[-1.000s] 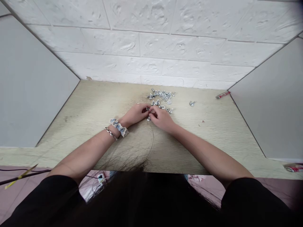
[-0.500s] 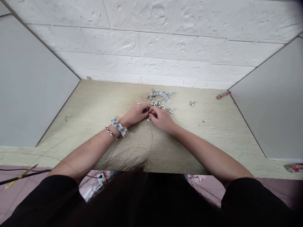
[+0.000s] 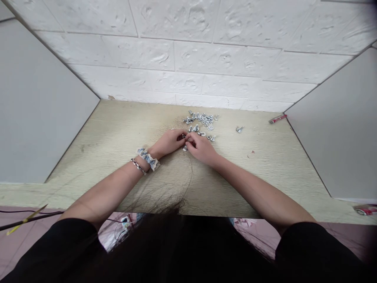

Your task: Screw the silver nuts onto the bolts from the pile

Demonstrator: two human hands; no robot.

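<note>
My left hand (image 3: 170, 141) and my right hand (image 3: 202, 148) meet fingertip to fingertip just above the table, both closed in a pinch. A glint of a small metal fastener (image 3: 183, 136) shows at the left fingers; its exact kind is hidden. Whatever the right fingertips pinch is covered by them. Right below them a bolt with a washer-like head (image 3: 185, 148) is on the tabletop. Close behind the hands stand bolts (image 3: 196, 128), beside a flat washer (image 3: 203, 134). A nut (image 3: 208, 137) and another bolt (image 3: 213, 138) lie past the right knuckles.
Further back is a loose pile of bolts, nuts and washers (image 3: 204, 118). One bolt with a washer (image 3: 239, 129) lies apart to the right. A red-handled tool (image 3: 277, 119) rests by the right panel (image 3: 338, 129). The white brick-patterned wall (image 3: 191, 59) closes off the table's (image 3: 112, 129) back.
Both hands stay pinched together in the same place, with hardly any finger movement visible. The fasteners on the table lie as before.
</note>
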